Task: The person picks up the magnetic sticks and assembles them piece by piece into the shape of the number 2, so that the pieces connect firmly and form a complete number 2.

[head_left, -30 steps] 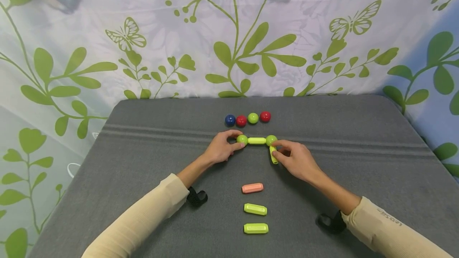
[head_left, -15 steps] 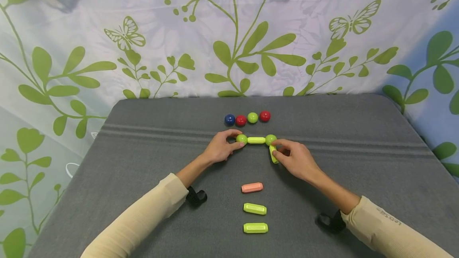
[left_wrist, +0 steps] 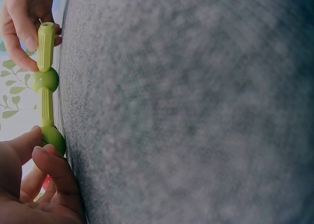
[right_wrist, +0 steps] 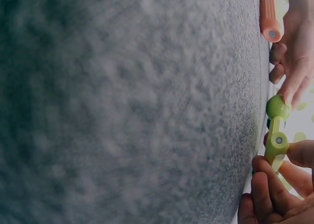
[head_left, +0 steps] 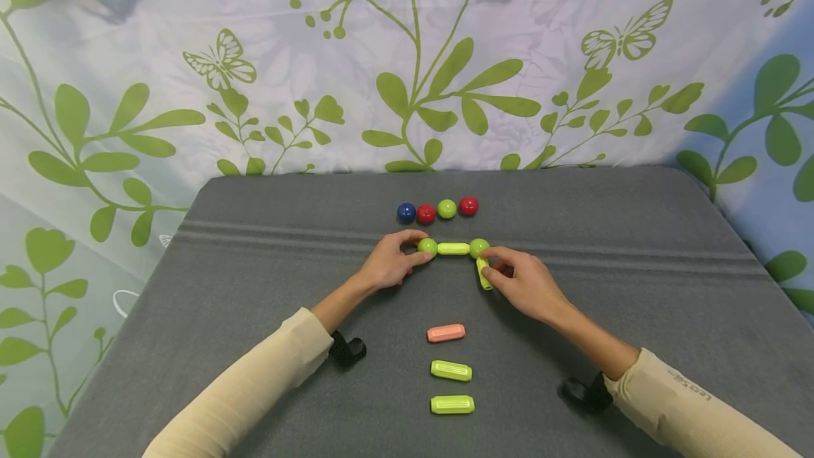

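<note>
A yellow-green rod [head_left: 453, 249] joins two green balls, forming a short bar on the grey cloth. My left hand [head_left: 390, 260] pinches the left green ball [head_left: 428, 247] between thumb and fingers. My right hand [head_left: 524, 283] pinches a second yellow-green rod [head_left: 486, 278], which touches the right green ball [head_left: 480, 248] and points toward me. In the left wrist view this second rod [left_wrist: 45, 47] lines up with the ball and the joined rod [left_wrist: 47, 108]. A grey metal disc shows in its near end in the right wrist view.
Behind the bar, a blue ball [head_left: 406, 213], a red ball [head_left: 426, 214], a green ball [head_left: 447, 208] and another red ball [head_left: 468, 206] form a row. Closer to me lie an orange rod [head_left: 446, 333] and two yellow-green rods, one [head_left: 451, 370] behind the other [head_left: 452, 405].
Both hands keep their grips on the ball and the rod. Everything in the head view shifts very slightly left together; nothing else visibly moves.
</note>
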`<state>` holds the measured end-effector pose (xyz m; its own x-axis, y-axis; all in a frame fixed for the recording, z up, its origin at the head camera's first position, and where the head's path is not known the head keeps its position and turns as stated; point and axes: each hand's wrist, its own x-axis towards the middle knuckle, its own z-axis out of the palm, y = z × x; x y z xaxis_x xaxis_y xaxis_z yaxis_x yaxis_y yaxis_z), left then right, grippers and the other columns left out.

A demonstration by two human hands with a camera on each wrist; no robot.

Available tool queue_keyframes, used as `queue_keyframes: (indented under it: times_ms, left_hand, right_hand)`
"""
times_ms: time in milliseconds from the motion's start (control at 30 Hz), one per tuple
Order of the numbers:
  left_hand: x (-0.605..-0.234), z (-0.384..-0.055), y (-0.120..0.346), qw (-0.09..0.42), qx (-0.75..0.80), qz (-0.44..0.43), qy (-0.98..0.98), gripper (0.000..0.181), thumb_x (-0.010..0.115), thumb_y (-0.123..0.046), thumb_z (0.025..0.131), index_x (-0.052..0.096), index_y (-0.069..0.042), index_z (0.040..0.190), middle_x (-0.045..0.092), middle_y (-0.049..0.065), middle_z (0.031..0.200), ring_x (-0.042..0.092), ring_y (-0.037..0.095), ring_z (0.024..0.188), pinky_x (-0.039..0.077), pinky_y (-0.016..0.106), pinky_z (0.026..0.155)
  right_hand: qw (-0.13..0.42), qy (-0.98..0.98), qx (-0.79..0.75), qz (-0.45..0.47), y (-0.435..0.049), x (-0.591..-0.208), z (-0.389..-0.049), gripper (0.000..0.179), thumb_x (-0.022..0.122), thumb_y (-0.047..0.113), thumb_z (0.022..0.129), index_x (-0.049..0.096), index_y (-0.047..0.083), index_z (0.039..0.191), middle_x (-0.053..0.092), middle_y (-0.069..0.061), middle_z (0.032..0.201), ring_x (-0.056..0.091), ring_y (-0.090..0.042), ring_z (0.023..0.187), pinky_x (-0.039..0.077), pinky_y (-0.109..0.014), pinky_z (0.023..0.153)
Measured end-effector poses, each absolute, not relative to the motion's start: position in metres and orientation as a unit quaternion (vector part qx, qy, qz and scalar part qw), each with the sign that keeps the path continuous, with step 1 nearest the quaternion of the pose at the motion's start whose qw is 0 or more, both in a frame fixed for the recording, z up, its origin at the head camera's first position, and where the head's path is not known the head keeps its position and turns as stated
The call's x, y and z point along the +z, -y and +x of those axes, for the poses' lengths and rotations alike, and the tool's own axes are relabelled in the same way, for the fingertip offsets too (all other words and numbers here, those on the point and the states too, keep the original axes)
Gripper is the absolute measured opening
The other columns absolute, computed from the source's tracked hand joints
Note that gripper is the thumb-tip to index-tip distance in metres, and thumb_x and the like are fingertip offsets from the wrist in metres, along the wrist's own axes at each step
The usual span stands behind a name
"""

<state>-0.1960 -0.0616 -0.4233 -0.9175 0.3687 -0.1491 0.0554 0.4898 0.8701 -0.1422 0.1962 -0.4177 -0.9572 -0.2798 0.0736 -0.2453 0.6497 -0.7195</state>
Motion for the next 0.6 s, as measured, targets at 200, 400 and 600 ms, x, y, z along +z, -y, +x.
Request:
queue_keyframes:
  times_ms: [200, 400, 600]
  left_hand:
    - [-0.4236, -0.1956, 0.0624, 0.158, 0.488, 0.127, -0.849, 0.039, 0.067, -0.02, 0.096, 0.06, -0.011, 0.133, 0.061, 0.007, 0.119, 0.052, 0.013, 0.058, 0.041, 0.026, 0.045]
    - [-0.424, -0.1961, 0.0622, 0.157, 0.488, 0.126, -0.849, 0.04, 0.068, -0.021, 0.096, 0.059, -0.011, 0.134, 0.061, 0.006, 0.118, 0.051, 0.012, 0.057, 0.041, 0.025, 0.046]
    - [-0.4245, -0.1961, 0.0624, 0.156, 0.489, 0.126, -0.849, 0.04, 0.068, -0.02, 0.096, 0.059, -0.01, 0.134, 0.061, 0.006, 0.119, 0.05, 0.011, 0.055, 0.041, 0.025, 0.045]
  right_hand:
    - [0.021, -0.907, -0.395, -0.147, -0.1962, -0.4179, -0.142, 0.027, 0.065, 0.012, 0.097, 0.066, 0.004, 0.122, 0.069, -0.006, 0.092, 0.061, -0.014, 0.073, 0.047, -0.035, 0.063]
    - [0.022, -0.906, -0.397, -0.147, -0.1964, -0.4183, -0.1417, 0.027, 0.065, 0.01, 0.096, 0.066, 0.004, 0.123, 0.069, -0.007, 0.093, 0.06, -0.014, 0.072, 0.047, -0.035, 0.063]
    - [0.019, -0.905, -0.398, -0.151, -0.1964, -0.4182, -0.1417, 0.026, 0.064, 0.009, 0.096, 0.066, 0.004, 0.122, 0.068, -0.006, 0.092, 0.058, -0.014, 0.07, 0.046, -0.034, 0.061]
